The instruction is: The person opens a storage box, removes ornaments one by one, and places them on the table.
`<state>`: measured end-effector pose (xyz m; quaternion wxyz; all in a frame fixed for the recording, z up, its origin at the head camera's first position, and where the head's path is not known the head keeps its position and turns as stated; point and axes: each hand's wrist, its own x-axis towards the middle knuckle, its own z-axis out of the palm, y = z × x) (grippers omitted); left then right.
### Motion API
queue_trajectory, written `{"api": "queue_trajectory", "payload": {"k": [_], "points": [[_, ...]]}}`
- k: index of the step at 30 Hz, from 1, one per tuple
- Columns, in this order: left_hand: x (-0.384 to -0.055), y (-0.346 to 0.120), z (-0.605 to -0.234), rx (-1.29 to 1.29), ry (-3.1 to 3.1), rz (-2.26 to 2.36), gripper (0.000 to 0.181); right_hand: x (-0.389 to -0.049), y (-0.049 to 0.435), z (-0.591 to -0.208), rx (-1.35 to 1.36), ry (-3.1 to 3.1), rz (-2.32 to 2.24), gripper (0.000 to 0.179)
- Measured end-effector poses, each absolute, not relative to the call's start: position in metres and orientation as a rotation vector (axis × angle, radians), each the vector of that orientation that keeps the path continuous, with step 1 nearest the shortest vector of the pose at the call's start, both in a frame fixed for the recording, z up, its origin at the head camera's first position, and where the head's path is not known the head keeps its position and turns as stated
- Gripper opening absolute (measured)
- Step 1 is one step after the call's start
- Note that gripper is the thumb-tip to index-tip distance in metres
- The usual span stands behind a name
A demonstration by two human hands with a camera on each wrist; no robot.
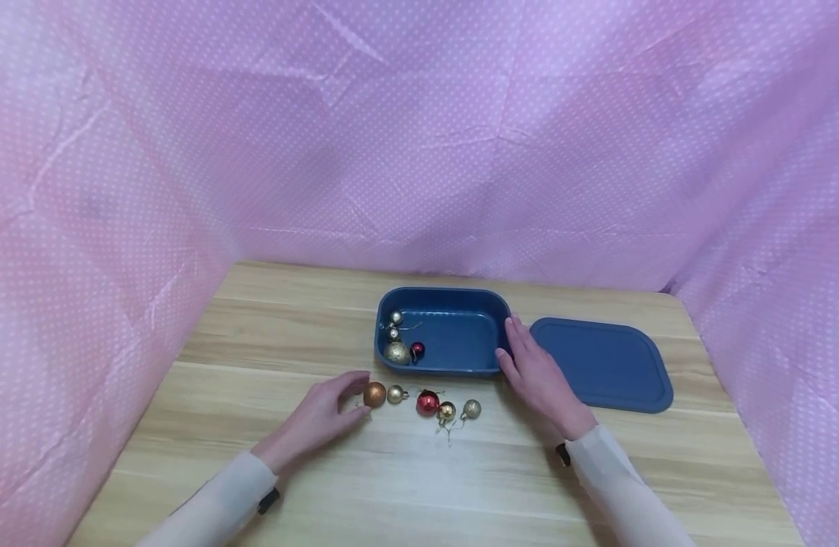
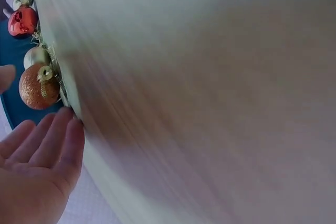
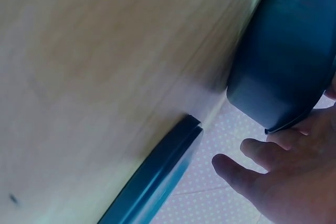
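My left hand point(image 1: 324, 410) is at an orange glitter bauble point(image 1: 375, 394), thumb and fingers spread on either side of it. In the left wrist view, a gap shows between the fingertips and this bauble point(image 2: 39, 86). Beside it in a loose row lie a small gold bauble point(image 1: 395, 393), a shiny red bauble point(image 1: 428, 403), another gold bauble point(image 1: 447, 411) and a pale glitter bauble point(image 1: 471, 409). My right hand point(image 1: 537, 372) rests against the right end of a blue box point(image 1: 447, 372), its fingers extended along the rim; the right wrist view shows two fingers apart from the box.
Several baubles, including a gold glitter one point(image 1: 397, 352) and a dark red one point(image 1: 417, 349), lie in the box's left part. A flat blue lid point(image 1: 604, 365) lies right of the box on the wooden table point(image 1: 289, 319). Pink dotted cloth point(image 1: 419, 152) hangs around.
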<state>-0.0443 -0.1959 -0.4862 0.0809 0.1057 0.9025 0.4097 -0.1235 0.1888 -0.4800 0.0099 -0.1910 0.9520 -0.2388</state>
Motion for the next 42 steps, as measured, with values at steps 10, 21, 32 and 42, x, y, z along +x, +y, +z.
{"api": "queue_trajectory", "payload": {"k": [10,21,32,42], "points": [[-0.032,-0.200,-0.482,0.354,2.833,1.243,0.066,-0.124,0.189,-0.479,-0.592,2.975,-0.742,0.067],[-0.070,-0.205,-0.471,0.516,2.986,1.273,0.064,-0.125,0.188,-0.482,-0.594,2.982,-0.742,0.067],[-0.117,-0.186,-0.474,0.532,2.965,1.099,0.068,-0.126,0.190,-0.480,-0.585,2.982,-0.756,0.067],[-0.139,-0.174,-0.483,0.489,2.932,0.948,0.070,-0.126,0.189,-0.483,-0.584,2.983,-0.748,0.067]]}}
